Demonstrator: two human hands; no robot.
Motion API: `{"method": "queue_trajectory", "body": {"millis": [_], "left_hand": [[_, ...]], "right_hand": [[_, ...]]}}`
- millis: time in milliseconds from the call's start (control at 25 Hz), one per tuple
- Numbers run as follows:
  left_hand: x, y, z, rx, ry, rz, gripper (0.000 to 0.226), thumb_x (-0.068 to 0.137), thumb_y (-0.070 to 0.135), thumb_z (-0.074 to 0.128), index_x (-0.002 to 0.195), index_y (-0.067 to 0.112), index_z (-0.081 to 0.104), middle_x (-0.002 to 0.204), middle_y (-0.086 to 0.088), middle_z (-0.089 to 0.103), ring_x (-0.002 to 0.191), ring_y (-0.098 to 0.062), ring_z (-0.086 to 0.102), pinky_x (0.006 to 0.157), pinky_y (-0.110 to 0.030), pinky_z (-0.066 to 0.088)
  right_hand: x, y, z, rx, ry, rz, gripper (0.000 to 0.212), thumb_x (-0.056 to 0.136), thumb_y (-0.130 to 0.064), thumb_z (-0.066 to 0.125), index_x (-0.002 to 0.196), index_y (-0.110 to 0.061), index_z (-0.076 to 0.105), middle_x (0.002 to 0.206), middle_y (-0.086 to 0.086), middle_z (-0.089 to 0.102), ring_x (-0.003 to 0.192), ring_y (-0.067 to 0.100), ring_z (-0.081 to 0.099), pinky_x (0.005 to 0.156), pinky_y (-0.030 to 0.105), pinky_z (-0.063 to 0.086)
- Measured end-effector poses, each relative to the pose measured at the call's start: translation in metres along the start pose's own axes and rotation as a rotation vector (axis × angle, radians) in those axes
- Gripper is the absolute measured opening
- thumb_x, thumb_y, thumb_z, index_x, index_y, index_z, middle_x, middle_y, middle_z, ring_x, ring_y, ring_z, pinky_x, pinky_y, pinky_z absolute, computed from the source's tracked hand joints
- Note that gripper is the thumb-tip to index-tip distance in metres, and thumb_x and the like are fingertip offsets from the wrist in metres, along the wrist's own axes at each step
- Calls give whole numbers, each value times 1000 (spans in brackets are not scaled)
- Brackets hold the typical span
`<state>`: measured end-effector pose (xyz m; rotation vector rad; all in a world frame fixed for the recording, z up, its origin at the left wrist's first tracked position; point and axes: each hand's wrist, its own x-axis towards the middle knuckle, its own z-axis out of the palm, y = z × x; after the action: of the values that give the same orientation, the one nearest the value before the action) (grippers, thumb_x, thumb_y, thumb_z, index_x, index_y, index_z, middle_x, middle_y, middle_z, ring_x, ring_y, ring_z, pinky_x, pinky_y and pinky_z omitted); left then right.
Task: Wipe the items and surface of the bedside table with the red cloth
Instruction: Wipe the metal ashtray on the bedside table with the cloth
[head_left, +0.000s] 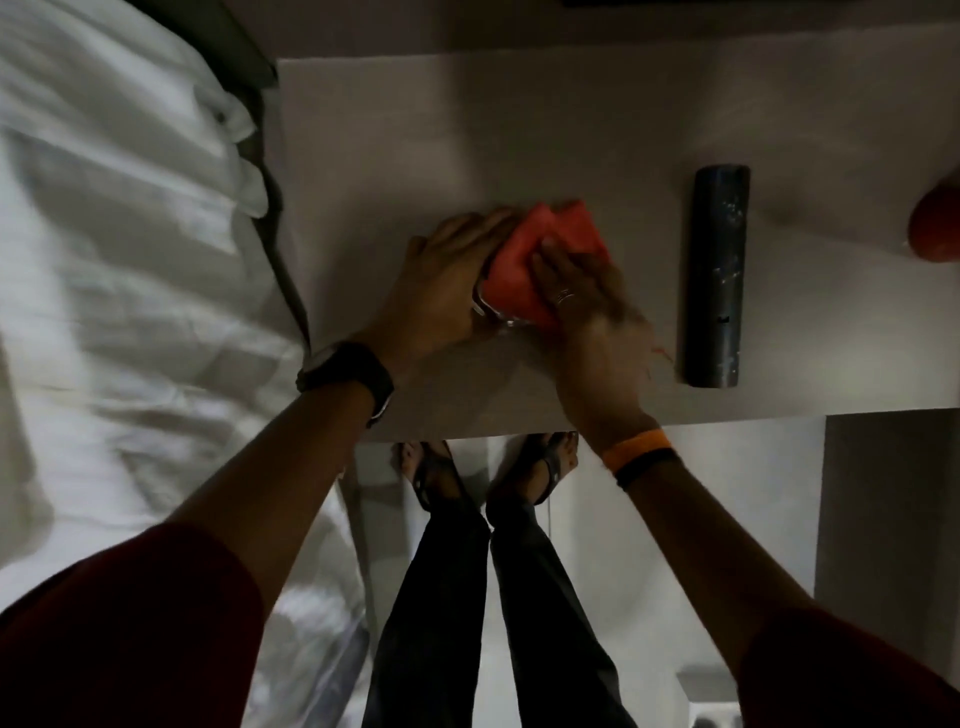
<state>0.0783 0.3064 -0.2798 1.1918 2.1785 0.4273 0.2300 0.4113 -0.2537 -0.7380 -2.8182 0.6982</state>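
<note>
Both arms reach out to the red cloth (540, 260) near the tabletop (467, 130) front edge. Left hand (447, 280) grips a shiny thing (485, 306) under it. Right hand (587, 296) pinches the cloth. Nearby lies a dark tube (719, 275); a white bed (130, 260) is left.

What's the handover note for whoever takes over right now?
Left hand: closed around a small shiny item, steadying it just above the bedside table. The item is mostly hidden, so I can't identify it.
Right hand: pressing the red cloth onto that item, grip on the cloth.
Dark remote control: lying flat to the right, clear of both hands, with pale specks on it.
Red rounded object: at the table's right edge, cut off by the frame.
Done: one item mid-wipe.
Left: likely the remote, the red object and the table surface.
</note>
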Motion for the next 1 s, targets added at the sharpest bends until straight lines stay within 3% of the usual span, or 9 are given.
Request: {"method": "queue_trajectory", "body": {"millis": [120,240,320,480,640,760,840,920,1000], "left_hand": [[4,-3,4,-19,48,38,80,81,54,53,152,20,37,160,-3,41,145,-27,41,109,-56,43],[5,-4,2,-65,65,38,78,83,40,72,151,17,41,159,-6,42,145,-29,41,109,-61,42],[5,-4,1,-65,58,31,90,76,47,81,150,12,41,158,-10,42,144,-31,41,108,-61,43],[6,-4,-1,-114,94,16,87,77,41,81,151,17,41,159,-5,41,145,-25,39,107,-63,43],[2,-3,6,-184,155,-21,87,78,33,84,150,10,41,158,-10,42,146,-29,39,112,-60,41],[-8,6,20,-199,241,-117,95,71,44,87,147,6,44,152,-17,45,141,-35,43,116,-50,38],[-11,18,31,-121,316,-223,82,78,28,85,146,7,43,148,-17,46,135,-35,45,113,-41,38],[-10,34,36,-26,380,-357,68,89,24,69,148,9,38,148,-15,44,132,-33,45,111,-37,35],[-9,46,37,-8,378,-492,79,90,36,68,152,9,29,152,-14,38,135,-31,42,111,-37,35]], "right_hand": [[-39,-3,18,-13,-59,30,45,89,-7,63,134,-10,58,143,10,57,136,37,49,104,61,47],[-39,0,20,-23,-41,3,44,91,-12,57,135,-11,56,143,7,57,134,36,50,102,56,49],[-16,8,26,-37,-10,-8,46,93,-16,59,138,-12,52,147,6,54,136,35,48,104,54,48],[-44,4,29,25,-47,78,58,91,-11,67,144,-15,45,152,2,44,142,31,39,116,55,37],[-47,5,21,88,-32,101,50,91,-9,63,139,-12,50,146,4,52,135,32,47,108,54,47],[1,10,25,90,17,114,55,87,-9,73,138,-14,53,145,5,55,133,32,46,111,45,43],[2,9,21,154,19,116,51,87,-7,73,135,-14,57,143,5,56,134,29,46,113,38,39],[-16,6,9,252,61,159,35,89,-9,62,124,-13,66,130,0,60,126,26,53,107,33,43],[-36,4,-1,370,120,287,43,81,-12,45,116,-16,70,120,-1,62,114,13,57,101,31,51]]}}
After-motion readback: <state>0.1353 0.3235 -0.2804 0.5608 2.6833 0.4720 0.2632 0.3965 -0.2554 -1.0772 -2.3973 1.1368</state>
